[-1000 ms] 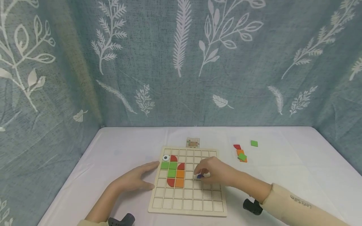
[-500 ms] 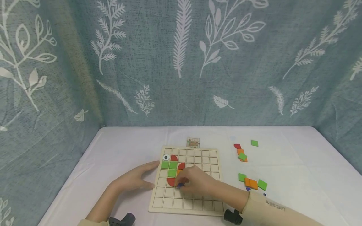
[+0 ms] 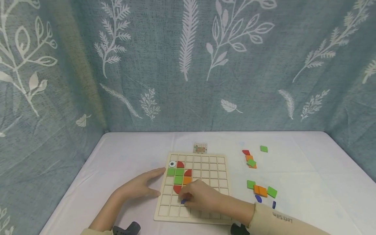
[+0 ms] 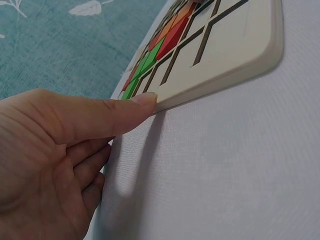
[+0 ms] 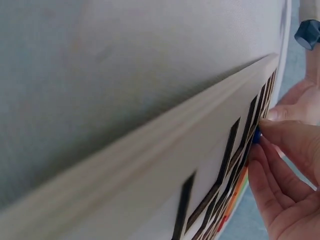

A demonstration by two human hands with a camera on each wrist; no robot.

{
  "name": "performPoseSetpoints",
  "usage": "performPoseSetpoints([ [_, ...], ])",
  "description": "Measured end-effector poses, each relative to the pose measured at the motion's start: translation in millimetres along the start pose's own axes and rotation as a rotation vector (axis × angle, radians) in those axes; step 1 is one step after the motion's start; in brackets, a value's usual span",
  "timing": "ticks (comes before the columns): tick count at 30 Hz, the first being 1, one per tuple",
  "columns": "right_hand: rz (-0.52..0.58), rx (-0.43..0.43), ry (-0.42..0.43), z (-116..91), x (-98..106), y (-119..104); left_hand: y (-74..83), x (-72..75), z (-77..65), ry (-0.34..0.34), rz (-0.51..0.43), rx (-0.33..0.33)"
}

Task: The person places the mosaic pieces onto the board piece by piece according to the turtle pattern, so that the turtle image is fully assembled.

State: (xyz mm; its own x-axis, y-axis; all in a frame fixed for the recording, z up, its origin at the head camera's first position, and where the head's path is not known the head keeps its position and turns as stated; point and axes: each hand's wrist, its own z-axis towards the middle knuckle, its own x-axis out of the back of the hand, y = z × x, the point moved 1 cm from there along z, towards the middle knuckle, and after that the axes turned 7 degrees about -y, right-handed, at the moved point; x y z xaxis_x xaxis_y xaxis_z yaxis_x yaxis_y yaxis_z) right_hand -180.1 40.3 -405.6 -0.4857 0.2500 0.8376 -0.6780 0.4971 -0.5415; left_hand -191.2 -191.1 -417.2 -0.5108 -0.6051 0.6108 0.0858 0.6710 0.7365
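A pale wooden grid board (image 3: pixel 205 216) lies on the table. My left hand (image 3: pixel 136 186) is at its left side, fingers fairly straight; in the left wrist view the thumb (image 4: pixel 107 117) touches the board's edge. Between thumb and fingers my right hand (image 3: pixel 202 196) pinches a small blue tile (image 3: pixel 183 201), low over a cell just below the red quarter-round tile (image 3: pixel 177 189). The hand covers part of that tile and of the cells around it. Also set in the board are an eye tile (image 3: pixel 172 164), several green tiles (image 3: pixel 178 180), an orange tile (image 3: pixel 187 180) and more red ones.
Right of the board lie loose green and orange tiles (image 3: pixel 260 190) and two blue pieces (image 3: pixel 258 198). Farther back are a red, orange and green cluster (image 3: pixel 249 160) and a lone green square (image 3: pixel 264 148). A small picture card (image 3: pixel 200 148) lies behind the board.
My right hand has carried the blue tile left across the board, then slightly nearer to me. Its arm has uncovered loose tiles at the right. The left hand stays still.
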Motion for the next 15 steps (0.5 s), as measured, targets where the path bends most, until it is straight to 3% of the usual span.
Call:
performPoseSetpoints([
  [15,0.067,0.033,-0.005,-3.2,-0.9,3.3,-2.1,-1.4,0.9,0.011,0.012,-0.002],
])
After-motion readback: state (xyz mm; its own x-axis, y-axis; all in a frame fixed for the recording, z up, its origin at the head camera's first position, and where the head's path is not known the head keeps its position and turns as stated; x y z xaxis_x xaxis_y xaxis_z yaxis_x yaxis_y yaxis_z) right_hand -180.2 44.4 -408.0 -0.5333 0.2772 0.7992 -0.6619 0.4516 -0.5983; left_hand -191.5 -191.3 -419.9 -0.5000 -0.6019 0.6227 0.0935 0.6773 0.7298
